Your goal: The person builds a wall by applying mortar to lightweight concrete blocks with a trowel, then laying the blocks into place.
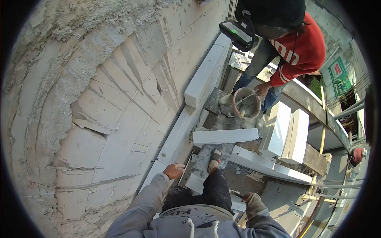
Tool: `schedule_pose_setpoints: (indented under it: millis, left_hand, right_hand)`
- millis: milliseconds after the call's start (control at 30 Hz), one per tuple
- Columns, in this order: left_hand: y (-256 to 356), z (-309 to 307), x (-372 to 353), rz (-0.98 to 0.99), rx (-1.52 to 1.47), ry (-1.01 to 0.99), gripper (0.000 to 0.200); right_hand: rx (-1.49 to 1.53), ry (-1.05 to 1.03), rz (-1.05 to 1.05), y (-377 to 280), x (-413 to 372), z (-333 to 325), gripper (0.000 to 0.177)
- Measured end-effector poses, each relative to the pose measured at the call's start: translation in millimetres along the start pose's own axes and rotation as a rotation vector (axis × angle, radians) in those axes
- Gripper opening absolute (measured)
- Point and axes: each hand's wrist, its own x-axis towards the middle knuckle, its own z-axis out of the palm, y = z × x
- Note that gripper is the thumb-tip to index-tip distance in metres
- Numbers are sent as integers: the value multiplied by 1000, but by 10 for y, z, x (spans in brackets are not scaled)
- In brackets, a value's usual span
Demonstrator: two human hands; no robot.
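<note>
My left hand is closed beside the low course of white blocks along the wall. Its fingertips are right by a thin pale edge, and what they hold, if anything, is hidden. My right hand is closed at my right side, near a short dark, handle-like piece; the rest of that piece is hidden. Ahead of my foot, a loose white block lies across the walkway. Beyond it, another person in a red top has a hand on the rim of a mortar bucket.
The rough, mortar-streaked wall fills the left side. White blocks stand at the right, near the scaffold edge. Below me is a dusty plank. Yellow poles and a drop are farther right.
</note>
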Motion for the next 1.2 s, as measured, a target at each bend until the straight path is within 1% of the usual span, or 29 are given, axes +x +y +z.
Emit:
schedule_pose_setpoints:
  millis: [33,67,100,133,200,267,300,367,400,467,500,567,600,633,700,733,767,833,900,967,1000,1033,1067,1100,1133,1167,1200]
  left_hand:
    - [-73,-13,211,37,-106,57,46]
    - [-89,-58,413,86,-100,55,46]
    - [-578,122,-1025,-118,-98,4,43]
    - [-631,225,-971,-155,-142,-15,40]
    - [-757,437,-916,-149,-182,-32,40]
    - [-834,431,-1045,-185,-217,-4,41]
    - [-783,393,-1141,-186,-213,-6,41]
    - [-626,330,-1335,-74,-306,84,40]
    - [-637,298,-1384,-82,-311,77,40]
    - [-727,209,-1418,-56,-262,160,40]
    - [-721,163,-1479,-64,-275,157,40]
    - [-671,67,-1583,-91,-229,238,40]
    - [-644,24,-1619,-157,-242,222,47]
    - [-529,5,-1654,-179,-263,229,47]
    - [-229,12,-1766,14,-249,305,55]
    - [99,-38,-1822,36,-263,282,58]
    - [415,-53,-1806,60,-284,274,62]
    - [610,26,-1577,92,-458,280,55]
    - [714,26,-1449,58,-393,323,43]
    - [779,-14,-1554,-189,-356,333,37]
    - [685,88,-1639,-250,-440,410,37]
    - [511,211,-1671,-293,-427,487,38]
    - [293,364,-1738,-342,-403,557,39]
    - [-6,648,-1793,-399,-472,617,39]
    - [-341,1004,-1837,-437,-618,842,45]
    - [-505,1334,-1960,-472,-755,1070,52]
    - [-470,1494,-2251,-646,-850,1146,54]
  right_hand:
    - [68,57,93,-55,78,-342,41]
    - [143,107,188,-86,122,-626,36]
    - [196,34,119,-606,-121,714,33]
    - [235,117,135,-557,1,633,30]
    - [553,257,254,-589,-312,454,29]
    - [440,305,247,-777,-585,431,39]
    - [444,303,247,-818,-651,410,39]
    - [392,310,211,-828,-717,420,39]
    - [390,300,217,-800,-688,432,39]
    - [282,213,219,-732,-610,390,39]
    - [271,205,227,-731,-624,370,39]
    - [91,170,183,-753,-663,281,38]
    - [147,176,213,-772,-742,232,38]
    - [120,159,213,-748,-753,143,38]
    - [90,31,226,-724,-729,-12,37]
    - [-44,45,110,-685,-662,-102,29]
    - [-109,39,72,-689,-651,-276,28]
    - [-166,23,61,-673,-648,-651,27]
    - [-241,-7,57,-693,-640,-1064,25]
    - [-307,-34,70,-749,-607,-1511,24]
    - [-358,-46,87,-845,-610,-1770,23]
    - [-402,-52,103,-900,-564,-2001,22]
    - [-459,-57,116,-1024,-521,-2228,21]
    - [-529,-64,127,-1145,-487,-2435,21]
    - [-616,-72,125,-1301,-489,-2612,20]
    - [-754,-89,99,-1512,-560,-2770,19]
    - [-892,-104,72,-1760,-674,-2922,17]
